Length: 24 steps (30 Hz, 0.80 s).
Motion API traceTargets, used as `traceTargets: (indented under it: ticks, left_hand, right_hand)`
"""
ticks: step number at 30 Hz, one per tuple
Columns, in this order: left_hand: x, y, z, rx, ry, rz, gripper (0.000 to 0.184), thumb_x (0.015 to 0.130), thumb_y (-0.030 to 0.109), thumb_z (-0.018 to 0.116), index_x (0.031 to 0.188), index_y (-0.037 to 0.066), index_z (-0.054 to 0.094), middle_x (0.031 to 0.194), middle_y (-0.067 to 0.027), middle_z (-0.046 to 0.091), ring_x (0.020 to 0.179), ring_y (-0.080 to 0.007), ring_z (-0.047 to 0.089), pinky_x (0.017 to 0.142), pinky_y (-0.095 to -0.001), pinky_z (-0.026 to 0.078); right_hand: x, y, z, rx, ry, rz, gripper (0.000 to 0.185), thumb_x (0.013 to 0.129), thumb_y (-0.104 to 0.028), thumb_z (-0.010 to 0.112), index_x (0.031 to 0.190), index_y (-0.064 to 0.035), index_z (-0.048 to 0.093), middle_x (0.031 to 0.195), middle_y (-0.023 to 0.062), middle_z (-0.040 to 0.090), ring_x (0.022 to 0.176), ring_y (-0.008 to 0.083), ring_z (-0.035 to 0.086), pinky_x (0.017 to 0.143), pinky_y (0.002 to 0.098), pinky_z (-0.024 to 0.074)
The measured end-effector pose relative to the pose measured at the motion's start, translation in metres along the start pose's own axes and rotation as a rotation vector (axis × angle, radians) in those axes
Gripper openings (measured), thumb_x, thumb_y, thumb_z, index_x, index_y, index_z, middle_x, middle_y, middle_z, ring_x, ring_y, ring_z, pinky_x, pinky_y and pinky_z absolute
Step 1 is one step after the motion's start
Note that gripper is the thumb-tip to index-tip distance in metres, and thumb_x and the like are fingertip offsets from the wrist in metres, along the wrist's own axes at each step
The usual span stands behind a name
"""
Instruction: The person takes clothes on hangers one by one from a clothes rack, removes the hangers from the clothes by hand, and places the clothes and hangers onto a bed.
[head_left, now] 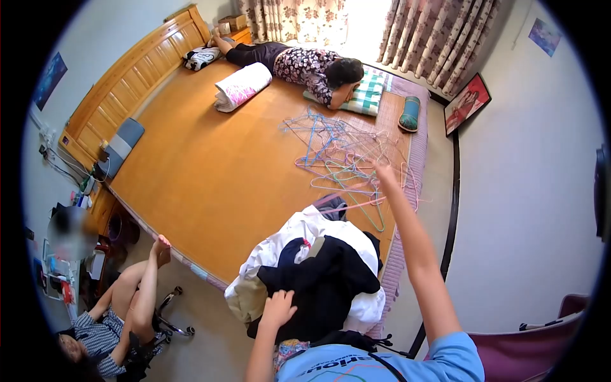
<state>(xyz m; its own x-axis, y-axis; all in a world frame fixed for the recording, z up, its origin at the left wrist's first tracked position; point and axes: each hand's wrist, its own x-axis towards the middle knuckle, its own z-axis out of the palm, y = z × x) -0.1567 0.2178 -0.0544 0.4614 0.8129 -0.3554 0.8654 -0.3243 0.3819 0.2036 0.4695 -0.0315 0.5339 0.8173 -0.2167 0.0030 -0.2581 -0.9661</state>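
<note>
My right hand [383, 174] reaches far forward over a spread of thin wire hangers [344, 162] in blue, pink, green and white. It is closed on a pink hanger [347, 207], whose blurred frame extends left and down from my fingers. Close to my body, my left hand [279, 309] lies with fingers apart on a black garment [324, 280]. This garment tops a heap of clothes at the bed's corner. White clothing [299, 226] shows around it, and a grey piece [332, 207] pokes out at the far side.
On the wooden-headboard bed [191, 172], a person [299, 67] lies near a rolled quilt [242, 86] and a checkered pillow [366, 92]. Another person [121, 318] sits at lower left, feet against the bed edge. A purple chair [522, 353] stands at lower right.
</note>
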Motion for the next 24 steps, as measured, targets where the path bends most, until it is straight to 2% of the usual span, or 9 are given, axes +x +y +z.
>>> traceTargets:
  ticks: [2, 4, 8, 9, 11, 16, 17, 21, 24]
  left_hand:
    - [-0.01, -0.002, 0.009, -0.005, -0.02, 0.009, 0.041, 0.07, 0.025, 0.056, 0.104, 0.006, 0.045, 0.103, -0.0111, 0.045, 0.093, -0.0259, 0.045, 0.074, -0.0394, 0.039]
    - [-0.023, -0.001, 0.016, -0.091, 0.044, -0.024, 0.039, 0.07, 0.024, 0.056, 0.104, 0.007, 0.046, 0.112, -0.0105, 0.041, 0.095, -0.0258, 0.045, 0.074, -0.0395, 0.039]
    - [-0.033, -0.007, 0.02, -0.146, 0.043, -0.047, 0.031, 0.068, 0.017, 0.054, 0.096, 0.006, 0.048, 0.117, -0.0094, 0.037, 0.094, -0.0266, 0.046, 0.073, -0.0396, 0.04]
    - [-0.033, -0.008, 0.02, -0.145, 0.031, -0.052, 0.028, 0.067, 0.012, 0.052, 0.093, 0.005, 0.048, 0.118, -0.0093, 0.037, 0.093, -0.0271, 0.046, 0.073, -0.0399, 0.04]
    - [-0.031, -0.011, 0.023, -0.131, -0.001, -0.03, 0.028, 0.066, 0.009, 0.049, 0.093, 0.005, 0.048, 0.118, -0.0104, 0.037, 0.092, -0.0277, 0.047, 0.073, -0.0403, 0.04]
    - [-0.029, -0.015, 0.019, -0.083, -0.035, 0.086, 0.026, 0.067, 0.009, 0.047, 0.093, 0.007, 0.048, 0.118, -0.0135, 0.037, 0.095, -0.0282, 0.046, 0.074, -0.0408, 0.04]
    - [-0.029, -0.016, 0.016, -0.074, -0.031, 0.087, 0.026, 0.067, 0.009, 0.047, 0.093, 0.007, 0.048, 0.118, -0.0135, 0.037, 0.095, -0.0282, 0.046, 0.074, -0.0408, 0.04]
    - [-0.048, -0.022, 0.018, -0.019, 0.024, 0.156, 0.022, 0.066, 0.009, 0.048, 0.087, 0.005, 0.049, 0.106, -0.012, 0.046, 0.09, -0.0273, 0.048, 0.071, -0.0406, 0.041]
    - [-0.079, -0.021, 0.025, 0.074, -0.008, 0.109, 0.021, 0.063, 0.009, 0.05, 0.084, 0.004, 0.05, 0.087, -0.0098, 0.05, 0.082, -0.026, 0.051, 0.063, -0.039, 0.043]
  right_hand:
    - [0.023, 0.074, -0.016, -0.461, -0.041, -0.069, 0.045, 0.062, -0.033, 0.061, 0.086, 0.0048, 0.055, 0.078, 0.0156, 0.058, 0.067, 0.0262, 0.056, 0.059, 0.0357, 0.0423]
    - [-0.004, 0.12, -0.019, -0.33, 0.015, -0.086, 0.042, 0.065, -0.03, 0.058, 0.087, 0.0056, 0.055, 0.08, 0.0202, 0.057, 0.074, 0.0261, 0.056, 0.063, 0.0353, 0.0419]
    - [-0.098, 0.214, -0.04, -0.362, -0.043, -0.157, 0.031, 0.072, -0.027, 0.053, 0.081, 0.0019, 0.057, 0.076, 0.0162, 0.058, 0.073, 0.0257, 0.056, 0.067, 0.0329, 0.0424]
    - [-0.147, 0.191, -0.046, -0.365, -0.121, 0.093, 0.029, 0.073, -0.026, 0.052, 0.08, 0.002, 0.057, 0.075, 0.0155, 0.058, 0.073, 0.0256, 0.056, 0.068, 0.0317, 0.0417]
    - [-0.215, 0.227, -0.066, -0.325, -0.082, -0.008, 0.024, 0.073, -0.02, 0.054, 0.081, 0.0017, 0.058, 0.073, 0.0092, 0.059, 0.07, 0.0158, 0.054, 0.065, 0.0275, 0.0419]
    - [-0.354, 0.343, -0.146, -0.447, 0.183, 0.434, 0.026, 0.066, -0.024, 0.053, 0.063, 0.0005, 0.059, 0.057, 0.0118, 0.057, 0.054, 0.0196, 0.056, 0.052, 0.0312, 0.0423]
    - [-0.371, 0.331, -0.157, -0.401, 0.165, 0.588, 0.026, 0.064, -0.024, 0.052, 0.061, 0.0009, 0.058, 0.053, 0.0099, 0.056, 0.049, 0.0179, 0.054, 0.048, 0.03, 0.0414]
    - [-0.406, 0.331, -0.176, 0.023, -0.067, 0.532, 0.022, 0.068, -0.018, 0.052, 0.055, -0.0004, 0.056, 0.044, 0.0056, 0.05, 0.039, 0.0159, 0.045, 0.041, 0.0275, 0.0389]
    - [-0.392, 0.317, -0.167, -0.38, -0.216, 0.382, 0.017, 0.071, -0.018, 0.052, 0.067, -0.0018, 0.057, 0.056, 0.0061, 0.053, 0.049, 0.0136, 0.05, 0.041, 0.0238, 0.0378]
